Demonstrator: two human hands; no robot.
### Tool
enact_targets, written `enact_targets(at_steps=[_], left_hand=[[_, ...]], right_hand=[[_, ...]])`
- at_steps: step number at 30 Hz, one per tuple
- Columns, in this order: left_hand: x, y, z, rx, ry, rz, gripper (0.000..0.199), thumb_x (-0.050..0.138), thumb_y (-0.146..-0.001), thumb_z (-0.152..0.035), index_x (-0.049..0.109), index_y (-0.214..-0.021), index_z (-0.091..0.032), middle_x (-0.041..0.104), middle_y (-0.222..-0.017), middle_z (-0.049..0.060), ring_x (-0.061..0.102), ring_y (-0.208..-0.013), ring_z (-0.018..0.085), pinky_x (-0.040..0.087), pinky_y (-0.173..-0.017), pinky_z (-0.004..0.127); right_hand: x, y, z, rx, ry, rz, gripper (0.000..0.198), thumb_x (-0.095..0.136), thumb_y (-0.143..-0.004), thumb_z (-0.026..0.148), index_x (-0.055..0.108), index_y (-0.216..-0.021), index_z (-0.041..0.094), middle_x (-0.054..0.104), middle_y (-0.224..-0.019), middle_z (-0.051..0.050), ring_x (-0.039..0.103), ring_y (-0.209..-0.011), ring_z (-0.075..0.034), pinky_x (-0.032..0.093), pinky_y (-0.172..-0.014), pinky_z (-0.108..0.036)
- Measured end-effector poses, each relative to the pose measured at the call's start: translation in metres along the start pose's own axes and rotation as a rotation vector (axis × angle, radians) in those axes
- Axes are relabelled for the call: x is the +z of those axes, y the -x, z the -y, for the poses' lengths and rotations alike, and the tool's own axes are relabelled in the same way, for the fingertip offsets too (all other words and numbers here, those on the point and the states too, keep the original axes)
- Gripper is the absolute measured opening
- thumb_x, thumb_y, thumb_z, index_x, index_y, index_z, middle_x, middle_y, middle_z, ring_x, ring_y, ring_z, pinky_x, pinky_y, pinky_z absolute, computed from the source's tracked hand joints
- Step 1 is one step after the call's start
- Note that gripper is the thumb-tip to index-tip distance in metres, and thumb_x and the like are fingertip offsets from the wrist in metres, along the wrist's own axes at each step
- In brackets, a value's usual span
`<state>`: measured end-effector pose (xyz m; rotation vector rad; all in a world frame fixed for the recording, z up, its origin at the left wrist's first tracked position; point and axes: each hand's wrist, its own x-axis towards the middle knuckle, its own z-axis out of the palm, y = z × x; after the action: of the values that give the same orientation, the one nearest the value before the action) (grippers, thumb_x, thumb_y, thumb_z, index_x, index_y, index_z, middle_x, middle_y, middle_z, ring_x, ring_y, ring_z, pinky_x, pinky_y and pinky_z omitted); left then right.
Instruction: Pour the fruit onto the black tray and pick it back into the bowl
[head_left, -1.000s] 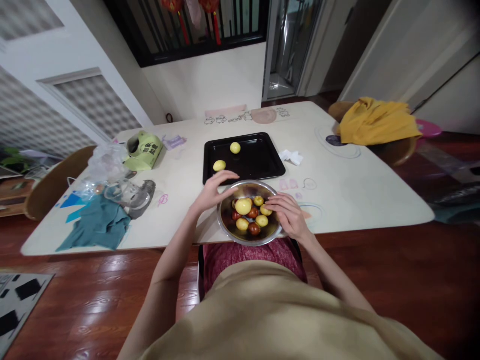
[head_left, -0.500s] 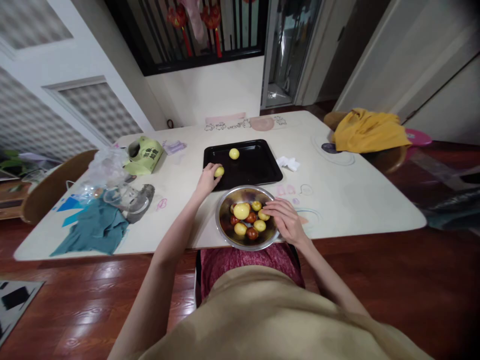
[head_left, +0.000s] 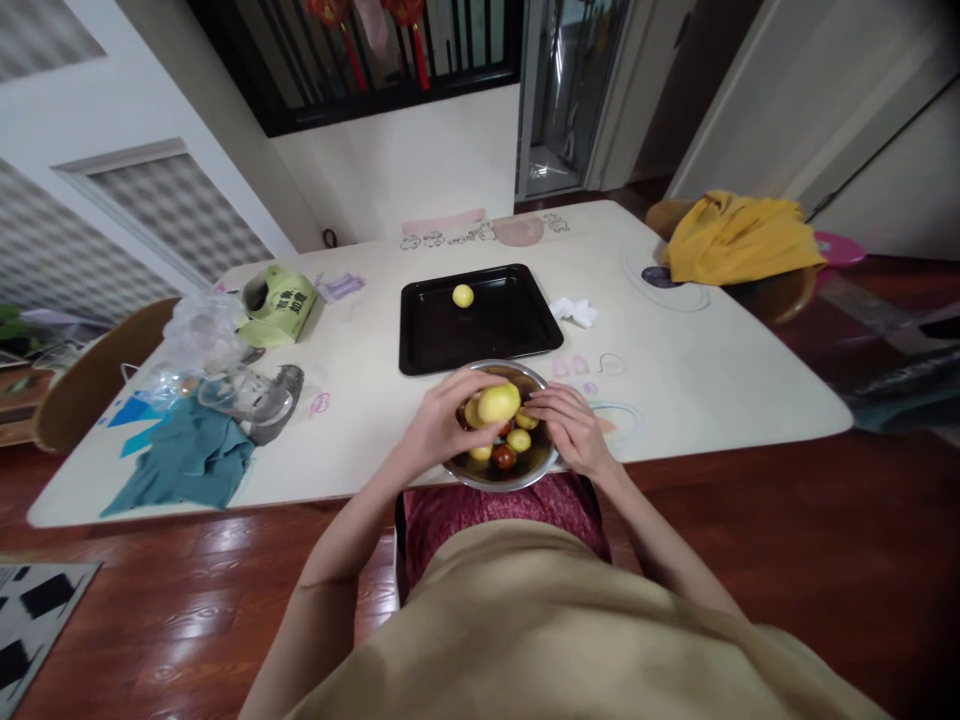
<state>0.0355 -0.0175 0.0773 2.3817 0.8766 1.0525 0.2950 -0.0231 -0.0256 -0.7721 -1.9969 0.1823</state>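
Note:
My left hand (head_left: 450,418) is over the left side of a round metal bowl (head_left: 501,485), thumb and fingers curled round a smooth yellow fruit (head_left: 499,403). Beneath it in the bowl lie several smaller yellow fruits (head_left: 518,440) and dark red ones (head_left: 503,457), partly covered by my hands. My right hand (head_left: 566,425) lies across the bowl's right rim. Its fingers reach inside beside another yellow fruit (head_left: 527,420); whether they touch it I cannot tell. Beyond the bowl, one yellow fruit (head_left: 463,296) sits in a black baking tray (head_left: 487,335).
Crumpled white tissue (head_left: 574,311) lies right of the tray. To the left are a green paper bag (head_left: 281,305), clear plastic bags (head_left: 202,325), a clear container (head_left: 244,395) and a teal cloth (head_left: 187,455). A yellow garment (head_left: 739,240) drapes over a chair at the right.
My left hand has come from the tray's left edge to above the bowl, closed on a yellow fruit. The tray now shows a single fruit. My right hand stays at the bowl's right rim.

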Motion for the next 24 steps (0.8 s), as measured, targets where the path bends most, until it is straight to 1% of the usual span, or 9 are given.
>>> enact_targets(at_steps=[2,5,9,14,19,21,24], left_hand=[[0.012,0.006,-0.003,0.039,-0.045,0.044,0.039,0.076,-0.093,-0.032,0.069,-0.132,-0.027,0.077,-0.124,0.009,0.074,-0.116,0.027,0.060,-0.104,0.045],[0.029,0.009,0.004,0.098,-0.154,0.068,0.041,0.076,-0.092,-0.031,0.069,-0.132,-0.026,0.078,-0.122,0.009,0.073,-0.117,0.028,0.055,-0.110,0.047],[0.040,0.008,0.012,0.097,-0.255,0.109,0.036,0.073,-0.094,-0.032,0.069,-0.129,-0.022,0.078,-0.124,0.009,0.072,-0.119,0.027,0.048,-0.118,0.047],[0.045,0.008,0.013,0.047,-0.322,0.121,0.037,0.076,-0.093,-0.034,0.070,-0.127,-0.019,0.077,-0.122,0.010,0.070,-0.121,0.030,0.048,-0.117,0.048],[0.046,0.009,0.015,0.001,-0.279,0.123,0.040,0.077,-0.095,-0.040,0.070,-0.130,-0.020,0.077,-0.122,0.011,0.071,-0.118,0.032,0.052,-0.108,0.049],[0.043,0.009,0.019,0.003,-0.246,0.122,0.045,0.078,-0.095,-0.044,0.069,-0.133,-0.021,0.077,-0.125,0.012,0.071,-0.120,0.032,0.053,-0.108,0.050],[0.033,0.011,0.026,0.016,-0.182,0.100,0.049,0.075,-0.097,-0.048,0.067,-0.138,-0.021,0.074,-0.133,0.013,0.069,-0.128,0.032,0.052,-0.113,0.051]], right_hand=[[0.001,0.000,0.000,-0.004,0.007,-0.012,0.043,0.037,-0.112,0.035,0.078,-0.116,0.022,0.082,-0.110,-0.010,0.073,-0.114,-0.028,0.054,-0.112,-0.057],[0.002,0.000,0.000,-0.011,0.008,-0.040,0.041,0.038,-0.112,0.034,0.076,-0.122,0.021,0.081,-0.110,-0.011,0.073,-0.113,-0.029,0.054,-0.110,-0.057],[0.003,0.002,-0.001,-0.017,0.027,-0.069,0.039,0.040,-0.111,0.033,0.073,-0.129,0.020,0.081,-0.114,-0.012,0.074,-0.111,-0.030,0.056,-0.106,-0.058],[0.002,0.003,0.000,0.018,0.052,-0.066,0.041,0.039,-0.111,0.034,0.071,-0.133,0.021,0.080,-0.118,-0.013,0.073,-0.113,-0.031,0.057,-0.103,-0.057],[0.001,0.001,0.002,-0.013,0.046,-0.092,0.040,0.040,-0.110,0.031,0.070,-0.136,0.022,0.080,-0.117,-0.012,0.072,-0.113,-0.031,0.057,-0.100,-0.055],[0.001,0.001,0.003,-0.012,0.044,-0.096,0.040,0.041,-0.110,0.031,0.070,-0.136,0.022,0.080,-0.117,-0.012,0.072,-0.112,-0.030,0.057,-0.100,-0.054],[0.000,0.002,0.003,0.008,0.044,-0.090,0.041,0.041,-0.110,0.033,0.071,-0.135,0.022,0.079,-0.119,-0.013,0.073,-0.113,-0.031,0.058,-0.099,-0.054]])
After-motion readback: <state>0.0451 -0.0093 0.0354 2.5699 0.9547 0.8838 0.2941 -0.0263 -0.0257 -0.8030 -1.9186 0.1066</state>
